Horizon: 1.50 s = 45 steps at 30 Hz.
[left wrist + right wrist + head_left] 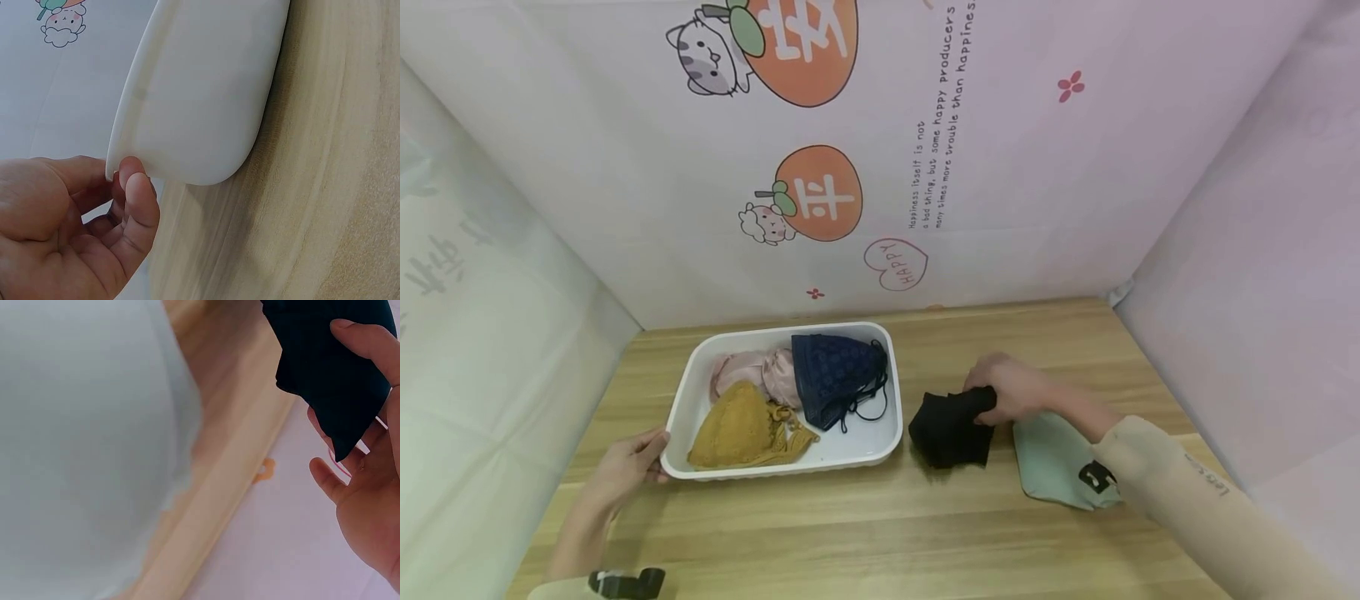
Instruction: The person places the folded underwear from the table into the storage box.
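My left hand (625,467) grips the near-left corner of a white plastic tray (897,417), with thumb and fingers pinching its rim in the left wrist view. Inside lie a mustard drawstring pouch (730,429), a navy patterned drawstring pouch (835,375) with black cords, and a pink satin item (781,375). Right of the tray, my right hand (1011,387) pinches a piece of black cloth (951,429) by its upper right part. The right wrist view shows the thumb (362,340) on one face of the cloth and fingers behind it.
A pale green cloth piece (1048,467) lies on the wooden table (850,542), partly under my right forearm; it looms large in the right wrist view. Printed white sheets (1015,208) stand as walls at the back and both sides.
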Motion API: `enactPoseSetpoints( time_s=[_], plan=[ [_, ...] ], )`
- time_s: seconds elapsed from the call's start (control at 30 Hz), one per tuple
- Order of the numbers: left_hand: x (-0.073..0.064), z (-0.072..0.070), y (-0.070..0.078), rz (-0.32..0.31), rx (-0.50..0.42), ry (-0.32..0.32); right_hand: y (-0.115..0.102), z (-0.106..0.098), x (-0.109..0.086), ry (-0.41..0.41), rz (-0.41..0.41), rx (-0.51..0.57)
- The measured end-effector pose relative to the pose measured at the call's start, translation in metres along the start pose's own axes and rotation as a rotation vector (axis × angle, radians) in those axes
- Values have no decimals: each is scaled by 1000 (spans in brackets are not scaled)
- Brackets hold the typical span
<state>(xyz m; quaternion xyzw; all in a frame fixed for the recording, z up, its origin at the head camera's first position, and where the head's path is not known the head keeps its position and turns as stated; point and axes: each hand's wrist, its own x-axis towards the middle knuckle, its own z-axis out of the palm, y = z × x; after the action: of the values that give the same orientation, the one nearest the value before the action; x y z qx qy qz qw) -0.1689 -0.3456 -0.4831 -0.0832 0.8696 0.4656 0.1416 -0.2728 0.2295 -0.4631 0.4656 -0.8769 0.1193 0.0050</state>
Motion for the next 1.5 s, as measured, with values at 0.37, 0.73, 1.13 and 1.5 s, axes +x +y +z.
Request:
enactPoseSetpoints(
  time_s=[0.37,0.73,1.13,1.5],
  plan=[
    [-1,1,-1,4,-9,-2,-1,-26,10,1,59,27],
    [-1,0,-1,-4,7,4,-2,-44,21,-4,155,20],
    [0,1,-2,-6,6,4,-1,-51,36,40,126,-8],
    [1,1,-1,3,14,11,-10,-62,57,66,96,-40]
  ],
)
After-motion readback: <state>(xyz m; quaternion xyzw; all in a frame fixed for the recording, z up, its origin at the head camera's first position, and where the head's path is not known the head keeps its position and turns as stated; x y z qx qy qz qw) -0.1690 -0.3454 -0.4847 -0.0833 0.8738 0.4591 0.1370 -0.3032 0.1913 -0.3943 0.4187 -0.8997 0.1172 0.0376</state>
